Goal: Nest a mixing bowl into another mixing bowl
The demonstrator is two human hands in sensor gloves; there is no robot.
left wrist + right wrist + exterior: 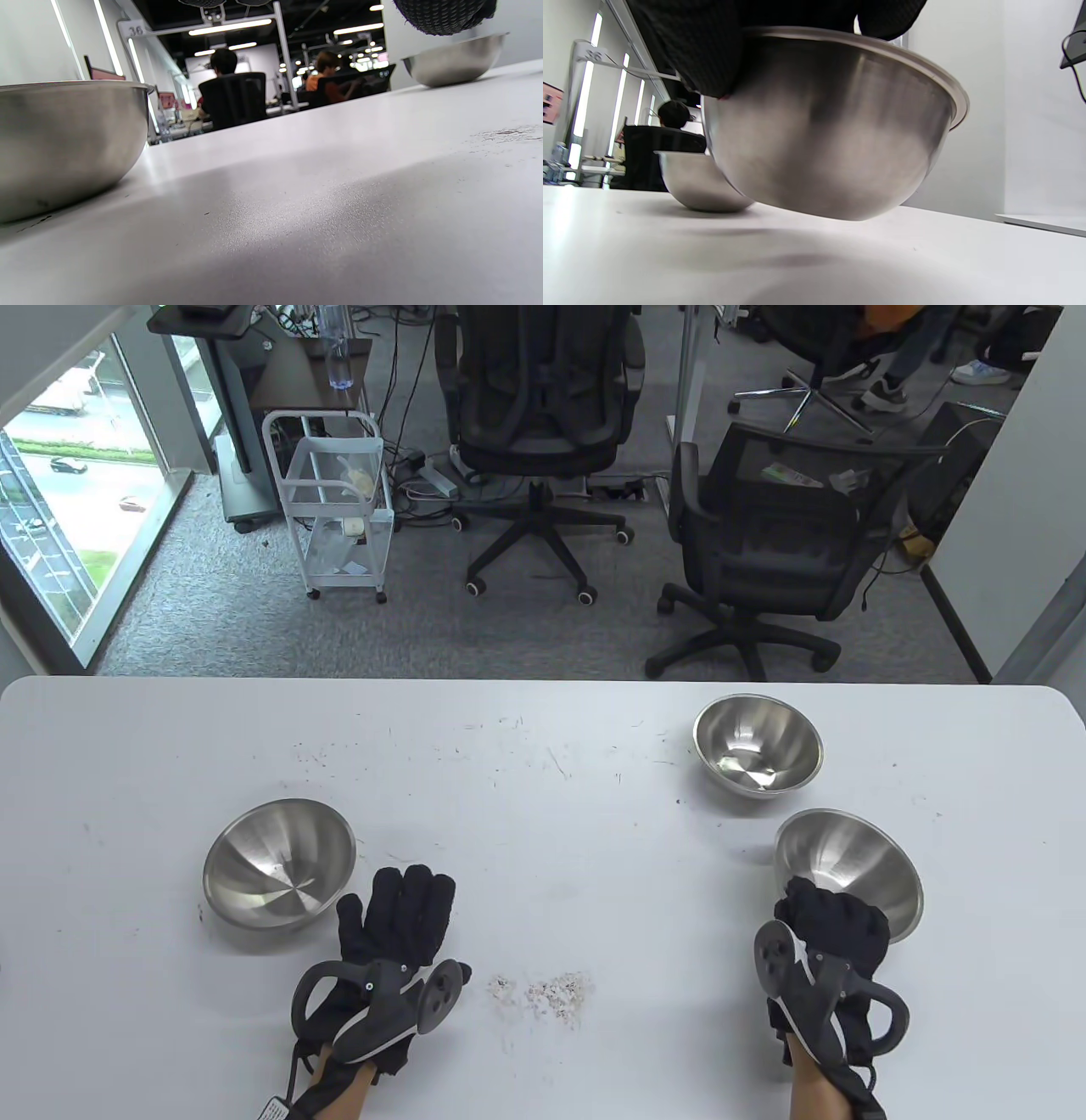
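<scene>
**Right hand lifts near bowl; two bowls stand by**

Surroundings: white table point(543, 814), scuffed, with a patch of pale crumbs point(543, 988) near the front edge between the hands. Beyond the far edge: two black office chairs and a white wire trolley on grey carpet.

Bowls: three round stainless-steel mixing bowls. The far right bowl point(758, 745) sits upright on the table, just behind the held one, small gap between them. The left bowl point(278, 864) sits upright, well apart from the other two, just beside the left hand. Open tabletop lies between left bowl and right pair.

Held bowl point(848, 869): front right, tilted, mouth leaning toward the far-left. Right wrist view shows its underside clear of the table, shadow beneath.

Right hand point(827, 950): black glove, fingers curled over the near rim, gripping it; thumb side not visible.

Left hand point(394, 933): black glove, flat, palm down on the table, fingers straight and together, holding nothing, not touching the left bowl.
</scene>
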